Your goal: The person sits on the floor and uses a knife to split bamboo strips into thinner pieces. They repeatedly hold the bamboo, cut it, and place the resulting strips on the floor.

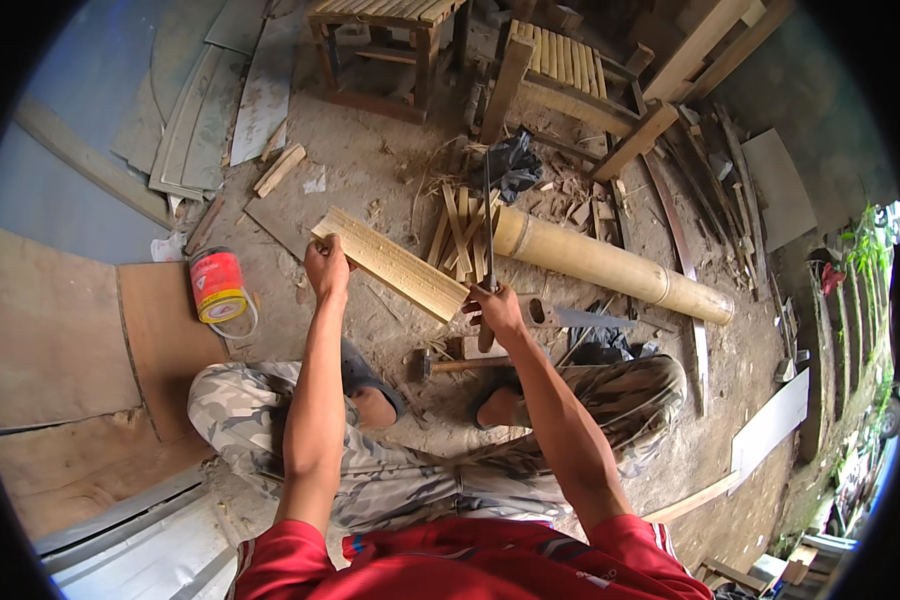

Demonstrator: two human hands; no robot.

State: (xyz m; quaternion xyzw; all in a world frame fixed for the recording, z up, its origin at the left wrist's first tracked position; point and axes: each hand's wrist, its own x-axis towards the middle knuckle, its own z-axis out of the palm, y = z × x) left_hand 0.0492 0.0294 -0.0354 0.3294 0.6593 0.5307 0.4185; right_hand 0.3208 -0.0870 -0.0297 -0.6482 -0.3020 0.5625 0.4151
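left hand [328, 266]: closed round the left end of the pale board.
right hand [496, 310]: wrapped round the handle of the long blade, fingers at the board's right end; whether they touch it, i can't tell from here.
pale board [390, 264]: held up above the floor [355, 140], slanting between both hands, ridged face showing.
long blade [488, 215]: narrow side showing, tip toward the floor's far edge.
hammer [465, 366]: on the floor, near the feet.
handsaw [585, 319]: flat, just beyond the right knee.
bamboo strips [460, 225]: crossed in a loose pile beyond the board.
bamboo pole [610, 266]: from the strips toward the floor's right edge.
red and yellow can [217, 280]: by the floor's left edge, near a plywood sheet [165, 340].
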